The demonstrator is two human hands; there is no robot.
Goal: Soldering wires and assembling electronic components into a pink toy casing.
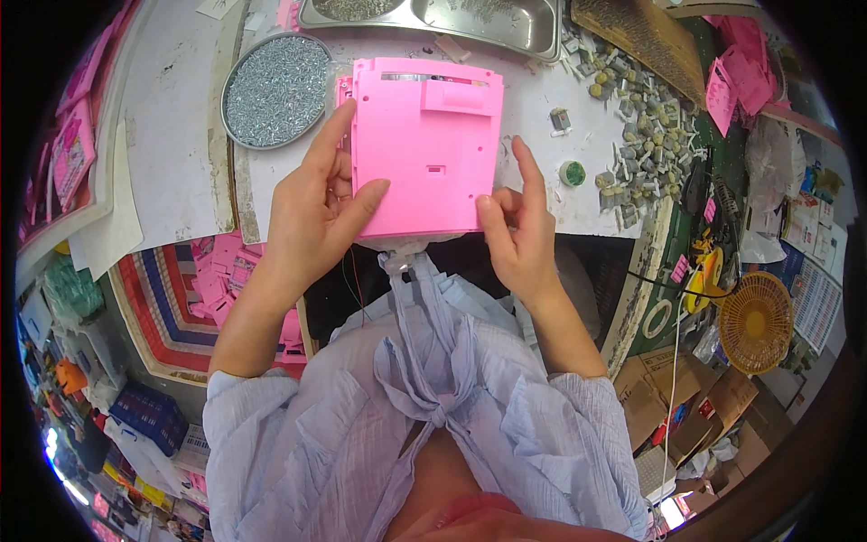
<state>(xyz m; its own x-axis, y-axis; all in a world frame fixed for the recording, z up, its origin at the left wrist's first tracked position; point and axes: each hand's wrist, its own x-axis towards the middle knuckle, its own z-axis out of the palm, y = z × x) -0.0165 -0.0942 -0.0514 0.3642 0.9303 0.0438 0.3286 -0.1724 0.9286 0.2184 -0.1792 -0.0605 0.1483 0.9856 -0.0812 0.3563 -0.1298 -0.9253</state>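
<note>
I hold a pink plastic casing (411, 149) near the table's front edge, its flat side facing up. It has a long slot at the top, a raised block, a small square opening and several screw holes. My left hand (312, 217) grips its left edge, thumb on top and fingers partly hidden behind. At the lower right corner, my right hand (524, 239) has its thumb on the casing's edge, index finger stretched away and other fingers curled. Thin red and green wires (359, 294) hang below the casing by my left wrist.
A round tray of small screws (277, 90) stands at the left. Beyond the casing lies a metal tray (424, 23). Many small motor-like parts (632, 126) spread at the right, near a green round piece (572, 173). A bin (167, 334) of pink pieces sits below left.
</note>
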